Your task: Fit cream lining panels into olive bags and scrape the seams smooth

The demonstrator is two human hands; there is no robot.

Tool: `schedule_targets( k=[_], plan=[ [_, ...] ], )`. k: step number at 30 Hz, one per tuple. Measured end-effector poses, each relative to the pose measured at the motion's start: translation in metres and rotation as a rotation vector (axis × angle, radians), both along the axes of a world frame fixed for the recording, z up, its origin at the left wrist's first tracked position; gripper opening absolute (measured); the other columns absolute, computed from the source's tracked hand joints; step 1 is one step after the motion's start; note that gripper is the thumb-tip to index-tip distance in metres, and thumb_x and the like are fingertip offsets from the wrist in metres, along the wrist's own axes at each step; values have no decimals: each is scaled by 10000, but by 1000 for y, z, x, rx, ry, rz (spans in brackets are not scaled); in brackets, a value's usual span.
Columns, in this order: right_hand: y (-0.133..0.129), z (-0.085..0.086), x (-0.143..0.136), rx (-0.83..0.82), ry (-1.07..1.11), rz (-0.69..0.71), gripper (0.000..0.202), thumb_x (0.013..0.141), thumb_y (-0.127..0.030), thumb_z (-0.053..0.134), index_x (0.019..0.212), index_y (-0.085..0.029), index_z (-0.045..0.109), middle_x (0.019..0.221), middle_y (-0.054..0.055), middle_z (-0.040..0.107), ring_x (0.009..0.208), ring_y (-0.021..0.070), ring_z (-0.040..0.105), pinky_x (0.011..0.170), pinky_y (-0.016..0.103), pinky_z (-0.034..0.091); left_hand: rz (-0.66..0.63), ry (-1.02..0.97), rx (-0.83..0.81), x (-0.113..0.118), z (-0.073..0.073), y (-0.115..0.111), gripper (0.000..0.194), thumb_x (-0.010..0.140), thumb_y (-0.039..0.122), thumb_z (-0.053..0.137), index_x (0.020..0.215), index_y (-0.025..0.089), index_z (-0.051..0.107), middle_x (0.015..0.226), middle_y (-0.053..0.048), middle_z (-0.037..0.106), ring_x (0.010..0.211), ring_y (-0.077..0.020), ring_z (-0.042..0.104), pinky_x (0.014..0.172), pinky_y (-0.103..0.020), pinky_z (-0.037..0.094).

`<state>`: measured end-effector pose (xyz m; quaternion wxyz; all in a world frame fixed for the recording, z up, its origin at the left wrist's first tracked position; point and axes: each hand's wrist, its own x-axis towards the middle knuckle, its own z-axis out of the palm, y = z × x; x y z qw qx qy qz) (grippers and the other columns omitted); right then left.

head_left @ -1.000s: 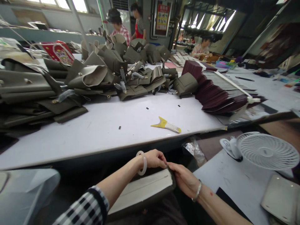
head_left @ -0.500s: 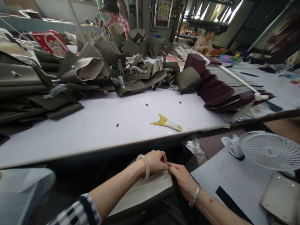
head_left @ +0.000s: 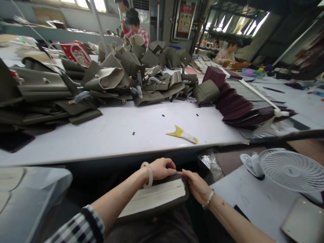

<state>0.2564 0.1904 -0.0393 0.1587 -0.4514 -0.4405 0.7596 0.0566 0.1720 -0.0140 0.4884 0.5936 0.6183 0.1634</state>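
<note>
On my lap lies an olive-green bag piece (head_left: pixel 154 199) with a pale, cream-coloured panel facing up and a dark edge around it. My left hand (head_left: pixel 162 168), with a pale bangle at the wrist, is closed at its far right corner, fingers curled downward. My right hand (head_left: pixel 197 185) meets it from the right, thumb and fingertips pinched at the same corner. The fingertips of both hands almost touch. What exactly lies between them is too small to make out. Beyond, on the white table (head_left: pixel 111 135), rests a yellow forked tool (head_left: pixel 181 133) with a wrapped white handle.
Olive bags (head_left: pixel 152 91) are heaped along the table, beside a tied stack of maroon pieces (head_left: pixel 235 101). At right, a white fan (head_left: pixel 291 172) and a pale panel (head_left: pixel 302 219) sit on a side surface. A translucent plastic bin (head_left: pixel 48 189) stands at left. Co-workers sit further back.
The view has shifted slightly left and up. My left hand has drawn a little away from the right, so a small gap shows between the fingers at the bag's corner.
</note>
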Motion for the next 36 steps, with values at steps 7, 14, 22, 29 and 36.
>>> schedule_targets(
  k=[7,14,22,29,36],
  plan=[
    [40,-5,-14,106,-180,262,578,745,-653,619,834,-100,764,862,155,740,779,224,673,755,357,477,196,33,31,-83,9,-57,392,871,468,470,1033,166,659,939,-53,710,866,-213,622,762,-294,466],
    [99,1,-31,773,-433,135,520,873,-558,475,1097,-134,678,1190,147,652,1137,304,560,978,420,410,508,-115,-18,-107,2,-124,447,886,575,455,1070,206,629,1050,-23,694,1019,-235,605,874,-282,449],
    [167,-13,-62,1250,-813,250,489,852,-333,574,1289,-118,536,1362,212,492,1241,396,363,1023,556,293,615,-202,-64,-97,-8,-146,481,879,612,462,1147,238,603,1011,-2,678,1045,-239,595,864,-262,462],
    [155,0,-38,1381,-874,354,723,704,-85,531,1411,-105,384,1204,182,521,1146,322,443,975,436,413,603,-178,-61,-105,-15,-148,477,886,600,464,1174,243,595,1128,-18,665,1140,-260,555,918,-287,454],
    [118,-13,-1,1329,-786,316,858,641,-122,529,1456,-39,277,1230,195,482,1107,323,512,978,458,454,453,-84,29,-94,-3,-128,420,896,546,485,1170,249,598,1155,-31,657,1080,-244,590,943,-329,452]
  ],
)
